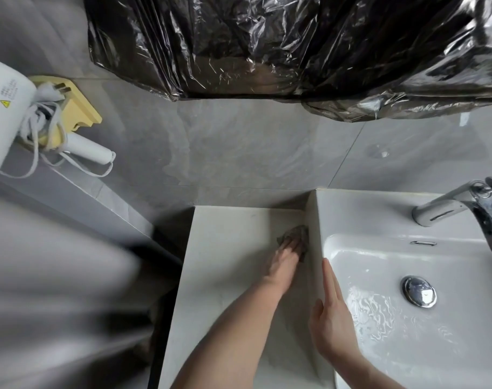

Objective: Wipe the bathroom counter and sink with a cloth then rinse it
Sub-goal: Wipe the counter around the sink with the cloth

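A small grey-brown cloth (299,234) lies on the pale counter (225,262), close to the raised left wall of the white sink (359,214). My left hand (285,258) presses flat on the cloth, fingers stretched toward the back corner. My right hand (330,313) rests with straight fingers on the sink's left rim. Water lies in the basin around the chrome drain plug (420,291). The chrome tap (463,206) stands at the sink's back right.
Black plastic sheeting (281,46) hangs over the wall above. A white hair dryer (12,108) with its coiled cord sits in a yellow holder (79,108) at the left. Grey wall tiles run behind the counter. The lower left is blurred.
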The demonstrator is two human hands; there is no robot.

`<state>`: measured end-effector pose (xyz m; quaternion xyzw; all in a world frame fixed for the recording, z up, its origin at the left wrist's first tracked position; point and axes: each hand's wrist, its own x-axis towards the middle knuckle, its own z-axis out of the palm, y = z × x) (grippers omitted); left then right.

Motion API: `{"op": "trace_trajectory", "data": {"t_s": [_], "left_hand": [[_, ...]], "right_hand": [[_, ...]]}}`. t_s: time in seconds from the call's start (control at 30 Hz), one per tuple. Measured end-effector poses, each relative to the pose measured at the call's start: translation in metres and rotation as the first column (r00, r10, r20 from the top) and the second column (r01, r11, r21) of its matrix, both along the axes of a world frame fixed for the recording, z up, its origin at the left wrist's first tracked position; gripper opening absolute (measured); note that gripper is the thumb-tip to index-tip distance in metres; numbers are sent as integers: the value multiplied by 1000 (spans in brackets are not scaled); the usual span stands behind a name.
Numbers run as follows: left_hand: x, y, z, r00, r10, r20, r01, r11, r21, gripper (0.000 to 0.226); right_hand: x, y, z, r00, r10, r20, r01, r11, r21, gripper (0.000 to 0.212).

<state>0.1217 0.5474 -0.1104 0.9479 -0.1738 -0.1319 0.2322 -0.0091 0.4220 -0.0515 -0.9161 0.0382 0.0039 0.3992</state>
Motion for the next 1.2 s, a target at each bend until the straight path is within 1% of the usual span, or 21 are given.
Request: {"op": "trace_trajectory", "data": {"t_s": [0.07,0.13,0.17,0.23,0.33,0.43,0.53,0.63,0.73,0.8,0.83,0.87,0.9,0.93,0.97,1.0,1.03,1.07,1.1,1.17,1.2], "left_hand": [[-4,12,-6,1000,13,-12,-13,1000,0,62],[-9,37,-13,996,56,69,-53,998,-33,67],[-11,53,-15,990,99,104,-95,994,-48,63],[-15,96,-14,977,184,107,-186,982,16,54],[-25,168,-7,922,362,137,-374,924,75,67],[-46,221,0,865,486,121,-499,857,129,64],[-70,230,5,829,550,103,-560,819,129,61],[-86,201,-5,883,450,134,-459,887,47,59],[-93,143,-18,948,314,52,-314,949,-25,61],[-94,96,-11,990,139,-6,-139,986,-97,56],[-92,71,-9,999,32,13,-31,993,-110,51],[-88,50,-10,996,-51,68,55,996,-68,48],[-85,30,-13,986,-125,115,129,991,-32,53],[-82,15,-22,981,-164,106,162,987,22,61],[-80,3,-38,980,-190,53,186,980,73,67],[-80,-3,-43,982,-187,25,183,976,117,67],[-82,-5,-52,985,-170,28,166,980,113,66],[-86,0,-56,989,-147,25,144,986,87,65],[-90,10,-47,992,-125,33,124,992,33,64],[-95,40,-27,998,-31,53,38,991,-125,55],[-98,58,-21,997,17,74,-6,989,-146,52]], "right_hand": [[0,0,0,1000,-2,-19,2,1000,-3,82],[0,0,2,999,-10,-53,11,1000,11,91],[0,-1,3,998,-8,-61,9,1000,17,92],[0,0,6,999,0,-47,1,1000,13,89],[0,2,11,999,-14,-43,13,1000,-7,91],[0,4,16,999,-15,-31,14,1000,-15,92],[0,4,17,999,-11,-45,10,999,-33,92],[-1,4,18,999,-9,-46,8,999,-31,91],[-1,3,19,999,0,-49,-2,999,-41,90],[0,2,19,999,-6,-53,3,998,-55,91],[-1,3,20,999,-9,-44,6,998,-57,91],[0,5,24,999,-15,-31,13,998,-57,90],[0,7,30,1000,-25,-16,24,998,-51,87],[1,10,37,999,-35,7,35,999,-32,81],[1,14,44,998,-46,32,46,999,-6,72],[2,16,48,997,-50,56,50,999,8,65],[2,16,49,996,-42,73,42,999,1,63],[3,15,45,997,-24,71,24,1000,-5,65],[3,11,39,999,-10,35,11,1000,-17,71],[1,4,26,999,4,-51,-7,998,-59,87],[0,3,22,998,6,-64,-10,998,-66,89]]}}
